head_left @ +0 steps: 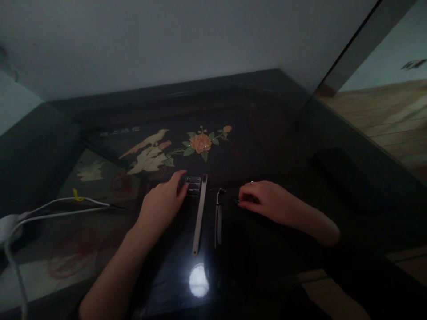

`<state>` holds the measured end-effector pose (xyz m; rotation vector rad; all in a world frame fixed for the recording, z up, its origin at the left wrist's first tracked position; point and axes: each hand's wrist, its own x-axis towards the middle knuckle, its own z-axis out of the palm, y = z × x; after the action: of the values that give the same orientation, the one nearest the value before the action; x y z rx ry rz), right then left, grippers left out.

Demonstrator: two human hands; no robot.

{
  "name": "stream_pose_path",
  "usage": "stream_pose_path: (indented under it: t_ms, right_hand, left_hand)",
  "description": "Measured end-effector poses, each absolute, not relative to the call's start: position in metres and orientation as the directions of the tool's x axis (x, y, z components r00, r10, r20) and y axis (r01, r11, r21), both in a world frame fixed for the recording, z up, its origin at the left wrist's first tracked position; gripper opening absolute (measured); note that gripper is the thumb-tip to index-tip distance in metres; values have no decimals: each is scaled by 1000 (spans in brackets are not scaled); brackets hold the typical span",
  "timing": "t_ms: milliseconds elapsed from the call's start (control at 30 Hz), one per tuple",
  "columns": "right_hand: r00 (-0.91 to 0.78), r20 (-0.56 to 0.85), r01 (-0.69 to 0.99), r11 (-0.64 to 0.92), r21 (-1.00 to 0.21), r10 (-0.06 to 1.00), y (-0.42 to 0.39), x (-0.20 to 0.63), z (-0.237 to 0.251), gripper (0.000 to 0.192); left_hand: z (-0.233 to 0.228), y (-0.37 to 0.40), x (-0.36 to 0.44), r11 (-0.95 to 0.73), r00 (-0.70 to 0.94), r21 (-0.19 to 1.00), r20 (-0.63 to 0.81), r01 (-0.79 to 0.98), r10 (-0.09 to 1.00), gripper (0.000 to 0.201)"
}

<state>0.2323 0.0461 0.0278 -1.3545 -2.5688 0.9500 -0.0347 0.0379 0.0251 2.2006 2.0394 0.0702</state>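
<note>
My left hand (164, 193) lies at the left end of a small clear plastic case (193, 186), thumb and fingers closed on its edge. Just right of the case is a long, flat, pale stick (200, 218) with a dark upper end and a small hole at the bottom. A slim black-and-white tool (218, 222) with a bent upper tip lies beside it. Further right, my right hand (263, 198) rests on the table with its fingers pinched together. Something small and dark shows at those fingertips, too dim to name.
The dark glossy table (276, 275) bears a flower-and-bird picture (200, 143). White cables (63, 215) with a yellow tie run in from a white block at the left. A dark, box-like shape (347, 173) sits at the right. A pale wall stands behind.
</note>
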Motion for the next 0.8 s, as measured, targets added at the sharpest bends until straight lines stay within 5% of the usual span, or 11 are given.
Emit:
stream_pose_path:
  t_ms: [100, 233, 333, 400, 533, 800]
  right_hand:
    - [-594, -187, 727, 423, -541, 782, 46, 231, 28, 9]
    - [-595, -29, 694, 496, -521, 803, 44, 229, 28, 6]
    - [-646, 254, 566, 675, -474, 720, 40, 229, 30, 9]
    - [-683, 435, 465, 808, -361, 587, 37, 229, 33, 15]
    - [-704, 595, 350, 919, -183, 387, 31, 229, 38, 23]
    - [-715, 620, 281, 945, -170, 324, 27, 228, 41, 15]
  left_hand:
    - [28, 38, -32, -113, 106, 177, 51, 978, 993, 38]
    - [37, 29, -15, -273, 215, 504, 172, 819, 962, 27]
    - [43, 16, 2, -149, 210, 835, 41, 530, 977, 25]
    - [45, 9, 10, 4, 304, 948, -106, 318, 947, 29]
    - [45, 1, 11, 242, 532, 965, -259, 104, 806, 38]
    - [48, 3, 5, 314, 596, 936, -346, 162, 724, 36]
